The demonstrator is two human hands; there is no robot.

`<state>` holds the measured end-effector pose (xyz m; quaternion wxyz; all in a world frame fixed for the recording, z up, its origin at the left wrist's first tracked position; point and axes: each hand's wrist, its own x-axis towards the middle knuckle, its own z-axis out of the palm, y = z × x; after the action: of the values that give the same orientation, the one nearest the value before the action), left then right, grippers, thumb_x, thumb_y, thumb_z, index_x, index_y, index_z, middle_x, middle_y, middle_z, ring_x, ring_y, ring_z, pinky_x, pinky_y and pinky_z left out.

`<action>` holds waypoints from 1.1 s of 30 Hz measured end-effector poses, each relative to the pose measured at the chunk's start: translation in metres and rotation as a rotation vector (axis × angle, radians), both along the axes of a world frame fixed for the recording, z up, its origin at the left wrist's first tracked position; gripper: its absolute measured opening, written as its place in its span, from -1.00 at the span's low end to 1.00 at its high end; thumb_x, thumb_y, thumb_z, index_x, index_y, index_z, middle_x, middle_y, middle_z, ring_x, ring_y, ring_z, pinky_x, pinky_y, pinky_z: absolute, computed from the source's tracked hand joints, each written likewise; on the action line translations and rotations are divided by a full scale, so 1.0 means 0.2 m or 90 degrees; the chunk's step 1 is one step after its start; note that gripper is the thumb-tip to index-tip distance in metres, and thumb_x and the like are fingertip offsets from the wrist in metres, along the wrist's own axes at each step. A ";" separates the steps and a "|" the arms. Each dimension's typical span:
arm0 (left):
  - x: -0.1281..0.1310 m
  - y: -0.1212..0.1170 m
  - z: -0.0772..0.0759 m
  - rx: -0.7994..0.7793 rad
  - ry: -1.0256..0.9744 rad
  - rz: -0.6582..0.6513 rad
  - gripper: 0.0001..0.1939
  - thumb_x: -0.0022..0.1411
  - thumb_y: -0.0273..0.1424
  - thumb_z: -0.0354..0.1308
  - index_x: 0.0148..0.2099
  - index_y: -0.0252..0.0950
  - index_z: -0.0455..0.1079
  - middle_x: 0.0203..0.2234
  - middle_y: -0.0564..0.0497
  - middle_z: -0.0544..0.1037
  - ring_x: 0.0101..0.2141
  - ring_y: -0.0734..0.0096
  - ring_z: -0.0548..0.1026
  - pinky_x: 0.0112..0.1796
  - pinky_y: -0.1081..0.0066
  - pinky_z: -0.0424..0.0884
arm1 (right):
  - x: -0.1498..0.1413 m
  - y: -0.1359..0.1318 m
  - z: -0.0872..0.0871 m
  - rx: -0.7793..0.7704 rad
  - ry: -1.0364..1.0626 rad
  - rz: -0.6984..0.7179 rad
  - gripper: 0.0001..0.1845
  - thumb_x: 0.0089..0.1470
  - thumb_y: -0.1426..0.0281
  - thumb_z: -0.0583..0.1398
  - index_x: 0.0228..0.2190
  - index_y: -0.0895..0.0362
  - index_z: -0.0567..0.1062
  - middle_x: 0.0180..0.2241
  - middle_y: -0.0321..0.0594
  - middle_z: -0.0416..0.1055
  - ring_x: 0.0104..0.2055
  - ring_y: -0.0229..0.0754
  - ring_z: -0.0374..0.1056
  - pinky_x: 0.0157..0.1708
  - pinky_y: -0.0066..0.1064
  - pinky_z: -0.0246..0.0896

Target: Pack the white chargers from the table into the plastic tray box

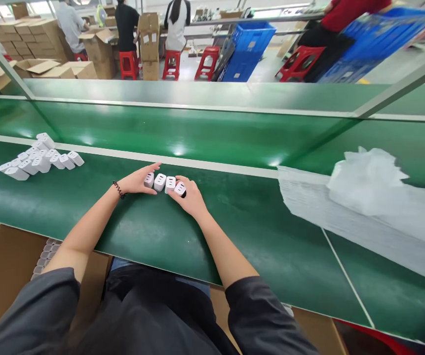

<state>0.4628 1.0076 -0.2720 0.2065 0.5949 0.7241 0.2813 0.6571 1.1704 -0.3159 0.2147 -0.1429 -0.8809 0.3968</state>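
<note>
Several white two-port wall chargers (pixel 160 182) stand in a short row on the green work surface, between my two hands. My left hand (pixel 135 181) wraps the left end of the row, thumb in front and fingers behind, with the leftmost charger (pixel 148 179) against its palm. At the other end, my right hand (pixel 192 198) grips the rightmost charger (pixel 180 188), which is tilted. Its thumb reaches to the front of the neighbouring charger (pixel 170 184). Farther left, a loose cluster of similar white chargers (pixel 41 160) stands on the same surface.
White foam wrapping sheets (pixel 367 187) lie crumpled at the right. A pale rail (pixel 205 164) runs along the back, below a green panel. Below the front edge at left, a cardboard box (pixel 8 271) holds stacked pieces. Co-workers, red stools (pixel 171 64) and blue crates (pixel 247 49) are beyond.
</note>
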 end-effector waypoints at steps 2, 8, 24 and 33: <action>-0.01 0.02 -0.01 0.004 -0.022 -0.028 0.17 -0.03 -0.06 0.39 0.45 -0.21 -0.21 0.31 -0.31 0.17 0.23 0.00 0.29 0.17 0.04 0.29 | 0.01 0.02 0.00 0.003 0.004 0.013 -0.27 0.04 0.13 0.29 0.18 0.11 0.28 0.02 -0.03 0.44 0.07 0.09 0.27 0.08 0.03 0.22; 0.02 0.00 0.01 0.063 0.032 -0.004 0.19 0.00 0.01 0.37 0.45 -0.15 -0.26 0.31 -0.28 0.16 0.25 -0.01 0.25 0.18 0.00 0.28 | 0.07 0.12 0.02 -0.016 -0.052 0.130 -0.09 -0.01 0.27 0.31 0.30 0.00 0.10 0.17 -0.05 0.28 0.07 0.04 0.28 0.05 0.00 0.29; 0.14 0.03 -0.02 0.073 0.185 0.000 -0.07 0.09 0.03 0.29 0.39 -0.18 0.05 0.20 -0.20 0.36 0.14 0.05 0.36 0.09 0.09 0.37 | 0.03 0.04 -0.03 -0.035 0.010 0.143 -0.19 0.07 0.30 0.23 0.30 -0.02 0.10 -0.01 -0.11 0.43 -0.18 -0.10 0.41 -0.11 -0.14 0.41; -0.08 -0.16 -0.08 0.008 -0.158 -0.011 0.00 0.07 -0.25 0.32 0.42 -0.14 -0.16 0.09 -0.18 0.43 0.10 0.17 0.43 0.13 0.07 0.32 | 0.04 0.02 -0.06 0.006 -0.015 0.120 -0.20 0.11 0.19 0.23 0.30 0.01 0.10 -0.04 -0.08 0.42 -0.16 -0.07 0.40 -0.11 -0.12 0.40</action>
<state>0.4460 0.9757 -0.2880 0.2931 0.5631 0.6860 0.3555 0.6649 1.1747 -0.3277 0.1666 -0.0631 -0.8950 0.4090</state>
